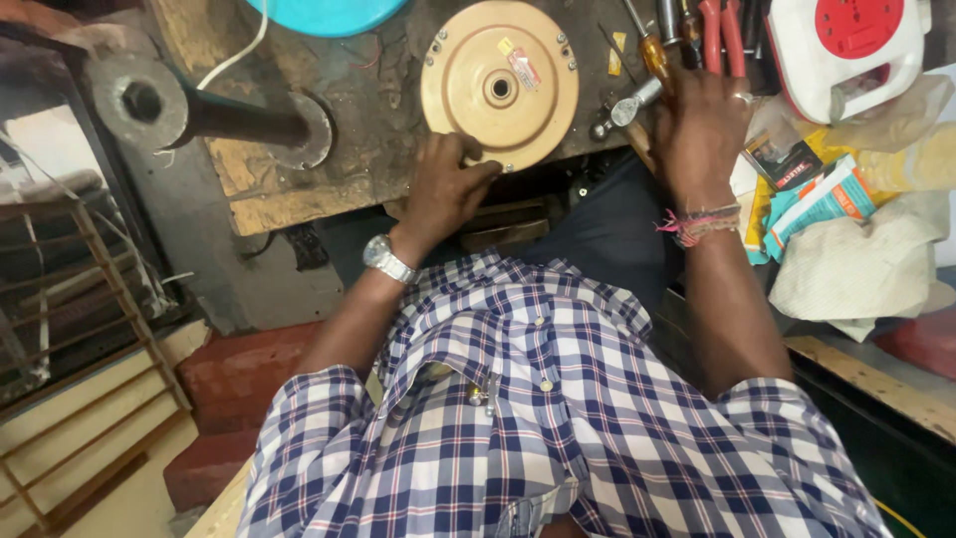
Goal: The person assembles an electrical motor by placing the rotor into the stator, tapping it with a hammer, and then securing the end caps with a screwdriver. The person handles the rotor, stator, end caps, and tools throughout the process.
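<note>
We see one beige round cover lying flat on the workbench, its lower rim just over the near edge. Our left hand pinches that rim, fingers pressed together. Bare board lies open to the cover's left, up to one dark metal pipe. To the right, room is tight: our right hand, fingers spread, rests on one hammer beside one screwdriver and one pair of red-handled pliers.
</note>
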